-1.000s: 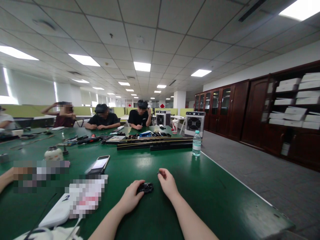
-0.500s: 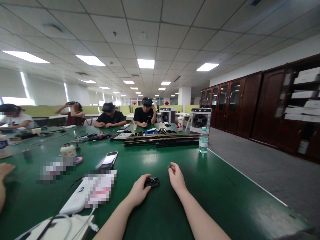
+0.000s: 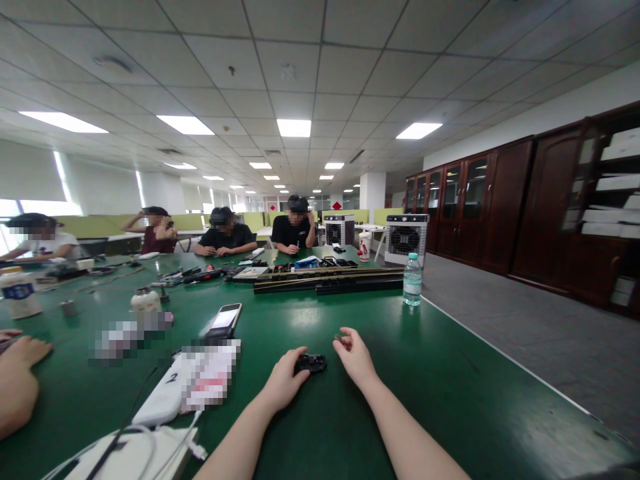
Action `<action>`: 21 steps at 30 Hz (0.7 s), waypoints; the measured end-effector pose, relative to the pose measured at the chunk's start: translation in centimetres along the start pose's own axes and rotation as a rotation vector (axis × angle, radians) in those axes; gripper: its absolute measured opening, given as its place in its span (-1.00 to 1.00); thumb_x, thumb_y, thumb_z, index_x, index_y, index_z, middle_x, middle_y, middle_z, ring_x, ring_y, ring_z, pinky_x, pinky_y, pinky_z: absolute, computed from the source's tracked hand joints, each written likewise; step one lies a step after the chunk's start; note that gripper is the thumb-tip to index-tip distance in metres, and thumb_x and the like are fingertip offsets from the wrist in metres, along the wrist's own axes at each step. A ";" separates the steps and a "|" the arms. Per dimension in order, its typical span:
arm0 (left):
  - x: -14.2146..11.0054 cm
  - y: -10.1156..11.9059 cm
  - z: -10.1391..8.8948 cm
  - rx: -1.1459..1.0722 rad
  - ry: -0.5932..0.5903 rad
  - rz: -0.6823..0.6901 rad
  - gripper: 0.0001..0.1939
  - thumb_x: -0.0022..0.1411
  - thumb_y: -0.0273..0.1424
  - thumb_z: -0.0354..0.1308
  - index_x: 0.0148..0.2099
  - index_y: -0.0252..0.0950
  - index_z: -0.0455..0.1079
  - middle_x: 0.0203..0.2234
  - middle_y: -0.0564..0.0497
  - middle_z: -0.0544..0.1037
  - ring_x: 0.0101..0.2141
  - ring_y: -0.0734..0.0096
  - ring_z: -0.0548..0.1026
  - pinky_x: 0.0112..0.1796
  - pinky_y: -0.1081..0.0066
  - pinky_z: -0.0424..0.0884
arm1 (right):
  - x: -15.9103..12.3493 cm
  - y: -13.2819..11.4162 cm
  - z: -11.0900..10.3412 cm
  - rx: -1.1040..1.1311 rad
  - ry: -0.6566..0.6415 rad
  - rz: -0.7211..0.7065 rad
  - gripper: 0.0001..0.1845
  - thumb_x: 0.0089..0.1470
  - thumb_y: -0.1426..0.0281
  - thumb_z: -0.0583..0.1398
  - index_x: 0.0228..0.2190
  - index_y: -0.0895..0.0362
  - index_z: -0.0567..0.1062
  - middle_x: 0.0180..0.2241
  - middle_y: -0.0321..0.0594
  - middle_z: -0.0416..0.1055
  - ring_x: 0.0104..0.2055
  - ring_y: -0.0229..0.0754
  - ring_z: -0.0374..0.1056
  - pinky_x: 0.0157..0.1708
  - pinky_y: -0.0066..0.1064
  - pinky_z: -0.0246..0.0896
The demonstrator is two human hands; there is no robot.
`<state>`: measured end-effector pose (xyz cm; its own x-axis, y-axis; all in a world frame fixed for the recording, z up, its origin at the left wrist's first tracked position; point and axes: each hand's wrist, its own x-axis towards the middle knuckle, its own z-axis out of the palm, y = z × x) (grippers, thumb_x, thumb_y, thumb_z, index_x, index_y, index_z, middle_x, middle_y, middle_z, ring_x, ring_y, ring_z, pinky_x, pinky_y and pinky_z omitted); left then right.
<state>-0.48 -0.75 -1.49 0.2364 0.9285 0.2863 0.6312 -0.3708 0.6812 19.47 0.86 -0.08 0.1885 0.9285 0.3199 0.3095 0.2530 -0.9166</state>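
Note:
On the green table, my left hand (image 3: 289, 381) grips the left end of a small black device (image 3: 311, 363), with the thumb in front and the fingers behind. The device looks like an opened plastic housing with parts showing inside; its exact kind is not clear. My right hand (image 3: 356, 357) is a short way to the right of it, slightly raised. Its thumb and index finger pinch a tiny dark piece (image 3: 337, 339), too small to name. The piece and the device are apart.
Left of my arms lie a phone (image 3: 226, 320), a white power bank (image 3: 163, 395) and cables. Black bars (image 3: 360, 283) stretch across the table beyond, beside a water bottle (image 3: 413, 280). Another person's hands (image 3: 23, 363) rest at far left. Several people sit opposite.
The view has swung slightly left, bringing more of the neighbour's hands in. My right hand has come a little closer to the black device, which my left hand still grips.

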 end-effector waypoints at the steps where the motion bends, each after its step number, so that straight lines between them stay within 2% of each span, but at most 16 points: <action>1: 0.0 0.0 0.0 0.007 0.000 -0.005 -0.49 0.06 -0.50 0.11 0.10 -0.27 0.30 -0.02 -0.10 0.44 0.01 0.23 0.38 0.08 0.28 0.24 | 0.0 0.1 0.1 -0.005 -0.010 -0.011 -0.64 -0.10 0.28 0.18 -0.20 0.12 0.40 -0.38 -0.19 0.50 -0.31 -0.11 0.45 -0.20 -0.26 0.34; 7: -0.1 0.3 -0.1 0.021 0.002 0.011 -0.52 0.03 -0.52 0.12 0.05 -0.27 0.35 -0.05 -0.09 0.45 -0.01 0.24 0.39 0.07 0.29 0.26 | -0.3 -0.2 0.1 0.006 -0.130 -0.076 -0.75 -0.13 0.31 0.22 -0.33 0.13 0.47 -0.33 -0.16 0.53 -0.26 -0.11 0.44 -0.17 -0.26 0.32; 11: -0.1 0.5 -0.1 0.033 -0.002 0.004 -0.52 0.02 -0.53 0.12 0.05 -0.27 0.35 -0.05 -0.09 0.45 -0.01 0.23 0.40 0.06 0.29 0.26 | -0.9 -1.3 0.0 -0.034 -0.235 -0.136 -0.75 -0.08 0.32 0.20 -0.29 0.12 0.51 -0.29 -0.18 0.53 -0.20 -0.11 0.43 -0.12 -0.25 0.28; 21: -0.1 0.6 -0.3 0.054 -0.007 0.018 -0.53 0.01 -0.52 0.15 0.04 -0.29 0.35 -0.08 -0.11 0.47 -0.04 0.22 0.41 0.03 0.29 0.28 | -2.1 -2.7 0.1 -0.214 -0.341 -0.264 -0.77 -0.06 0.41 0.22 -0.28 0.07 0.54 -0.21 -0.22 0.50 -0.07 -0.11 0.36 0.01 -0.29 0.18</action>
<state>-0.31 -1.09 -0.94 0.2536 0.9217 0.2934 0.6658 -0.3864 0.6383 18.17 -1.72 1.69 -0.2282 0.8852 0.4055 0.4974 0.4640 -0.7330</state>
